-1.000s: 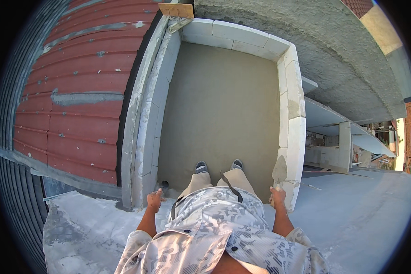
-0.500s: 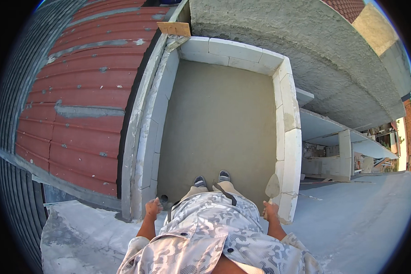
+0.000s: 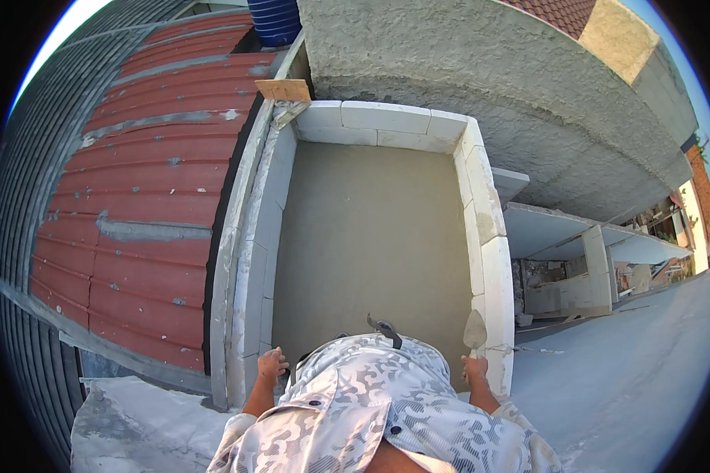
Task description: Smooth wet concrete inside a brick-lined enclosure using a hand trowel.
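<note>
My right hand (image 3: 474, 368) is closed round the handle of a pointed masonry trowel (image 3: 475, 329). The blade points up and away from me, beside the right-hand wall of white blocks (image 3: 496, 276). At my left side, close to the left block wall (image 3: 252, 296), my left hand (image 3: 271, 366) hangs with its fingers loosely bent and apart; nothing shows in it. Between the walls lies a smooth grey mortar floor (image 3: 375, 236), where I stand. One dark shoe shows past my camouflage shirt (image 3: 347, 394), next to a dark strap (image 3: 388, 331).
A red metal roof (image 3: 142, 260) with grey patches runs along the left. A wooden board (image 3: 283, 90) rests on the far left corner of the walls, with a blue tank (image 3: 274, 22) behind. A rough grey wall (image 3: 450, 94) rises beyond; at right are block partitions (image 3: 596, 264).
My view has tilted up, so the blue tank shows fully and my shoes are mostly hidden. The trowel stays in my right hand; my left hand's fingers look looser.
</note>
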Demonstrator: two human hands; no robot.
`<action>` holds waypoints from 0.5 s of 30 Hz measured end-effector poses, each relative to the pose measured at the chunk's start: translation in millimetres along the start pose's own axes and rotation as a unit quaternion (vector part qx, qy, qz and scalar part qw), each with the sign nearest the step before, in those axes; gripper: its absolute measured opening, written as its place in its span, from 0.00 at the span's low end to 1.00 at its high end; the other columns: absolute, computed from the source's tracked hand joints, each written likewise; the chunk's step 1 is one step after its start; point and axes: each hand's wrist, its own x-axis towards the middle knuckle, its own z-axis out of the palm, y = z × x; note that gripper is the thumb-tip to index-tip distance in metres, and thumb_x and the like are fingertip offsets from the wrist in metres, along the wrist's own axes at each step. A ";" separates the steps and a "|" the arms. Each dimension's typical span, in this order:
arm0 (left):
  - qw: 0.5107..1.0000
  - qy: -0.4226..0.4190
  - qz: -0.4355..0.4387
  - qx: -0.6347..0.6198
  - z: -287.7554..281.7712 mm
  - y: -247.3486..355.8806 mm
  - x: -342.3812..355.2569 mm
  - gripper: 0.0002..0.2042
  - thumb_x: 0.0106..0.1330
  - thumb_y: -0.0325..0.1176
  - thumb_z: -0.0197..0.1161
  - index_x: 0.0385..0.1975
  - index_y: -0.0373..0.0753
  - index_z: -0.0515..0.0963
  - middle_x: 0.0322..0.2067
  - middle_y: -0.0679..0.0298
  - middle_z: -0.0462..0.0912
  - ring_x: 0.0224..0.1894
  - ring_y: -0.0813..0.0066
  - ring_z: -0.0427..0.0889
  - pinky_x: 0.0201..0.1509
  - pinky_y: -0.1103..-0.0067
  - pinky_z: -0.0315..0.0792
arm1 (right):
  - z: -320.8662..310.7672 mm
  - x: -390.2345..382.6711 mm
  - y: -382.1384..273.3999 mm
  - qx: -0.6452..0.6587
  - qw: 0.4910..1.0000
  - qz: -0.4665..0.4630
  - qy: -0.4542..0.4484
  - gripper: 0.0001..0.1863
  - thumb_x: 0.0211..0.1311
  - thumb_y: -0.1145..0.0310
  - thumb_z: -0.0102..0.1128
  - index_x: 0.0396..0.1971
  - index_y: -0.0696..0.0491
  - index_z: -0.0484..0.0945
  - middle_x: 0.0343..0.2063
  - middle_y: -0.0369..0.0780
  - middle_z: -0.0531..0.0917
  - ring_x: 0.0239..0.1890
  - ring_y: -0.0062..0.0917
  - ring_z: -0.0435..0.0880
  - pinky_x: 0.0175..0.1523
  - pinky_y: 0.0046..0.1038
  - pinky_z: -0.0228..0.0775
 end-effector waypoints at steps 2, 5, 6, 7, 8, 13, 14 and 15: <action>1.000 -0.014 -0.014 0.013 -0.9 0.4 -0.4 0.14 0.73 0.43 0.57 0.44 0.38 0.78 0.28 0.68 0.78 0.27 0.72 0.82 0.26 0.78 0.72 | 4.4 1.4 2.1 0.004 1.000 -0.005 0.009 0.15 0.56 0.72 0.72 0.36 0.58 0.73 0.17 0.39 0.73 0.11 0.28 0.72 0.14 0.35 0.67; 0.985 -0.034 0.075 0.155 -10.7 -6.7 -0.3 0.12 0.74 0.41 0.55 0.38 0.40 0.78 0.26 0.67 0.79 0.27 0.69 0.82 0.26 0.73 0.73 | 14.3 -2.9 -0.5 -0.037 0.999 -0.008 0.026 0.13 0.55 0.71 0.73 0.31 0.58 0.74 0.17 0.38 0.74 0.11 0.27 0.72 0.15 0.34 0.67; 0.934 -0.052 0.193 0.296 -22.4 -17.6 15.0 0.11 0.74 0.41 0.55 0.38 0.40 0.78 0.25 0.65 0.80 0.27 0.66 0.83 0.26 0.71 0.73 | 16.2 -6.3 -0.8 -0.024 0.999 0.008 0.034 0.13 0.55 0.71 0.73 0.31 0.58 0.74 0.17 0.38 0.74 0.11 0.27 0.72 0.15 0.34 0.67; 0.829 -0.046 0.335 0.446 -29.9 -25.8 29.4 0.11 0.74 0.40 0.54 0.37 0.40 0.78 0.25 0.64 0.80 0.26 0.64 0.83 0.26 0.68 0.73 | 15.6 -10.1 3.4 -0.014 1.000 0.007 0.023 0.13 0.55 0.70 0.73 0.30 0.58 0.75 0.17 0.39 0.75 0.12 0.27 0.73 0.16 0.34 0.67; 0.740 -0.032 0.425 0.521 -34.8 -32.6 46.5 0.10 0.74 0.39 0.54 0.37 0.40 0.77 0.25 0.62 0.81 0.26 0.62 0.84 0.27 0.66 0.74 | 14.8 -13.5 4.7 -0.005 1.000 0.006 0.012 0.13 0.55 0.69 0.74 0.29 0.58 0.76 0.17 0.39 0.77 0.12 0.27 0.74 0.17 0.33 0.68; 0.629 -0.013 0.429 0.648 -65.2 -64.6 106.9 0.08 0.72 0.37 0.53 0.37 0.41 0.78 0.29 0.55 0.84 0.31 0.52 0.84 0.31 0.58 0.74 | 19.9 -45.7 -6.4 -0.038 0.999 0.007 0.021 0.16 0.53 0.64 0.75 0.31 0.60 0.80 0.20 0.42 0.81 0.16 0.29 0.80 0.21 0.34 0.71; 0.638 -0.017 0.415 0.649 -69.7 -59.6 108.8 0.09 0.72 0.37 0.53 0.38 0.41 0.78 0.28 0.55 0.84 0.32 0.50 0.84 0.33 0.56 0.74 | 23.6 -43.2 0.8 -0.043 0.999 -0.005 0.017 0.19 0.51 0.61 0.76 0.33 0.62 0.81 0.22 0.45 0.83 0.18 0.32 0.83 0.23 0.36 0.74; 0.641 -0.023 0.406 0.651 -69.8 -49.8 111.3 0.09 0.72 0.38 0.53 0.38 0.40 0.78 0.28 0.55 0.83 0.33 0.48 0.84 0.36 0.54 0.74 | 24.0 -42.4 8.6 -0.030 0.999 0.008 0.024 0.19 0.51 0.61 0.76 0.33 0.62 0.81 0.22 0.45 0.83 0.18 0.32 0.83 0.23 0.36 0.74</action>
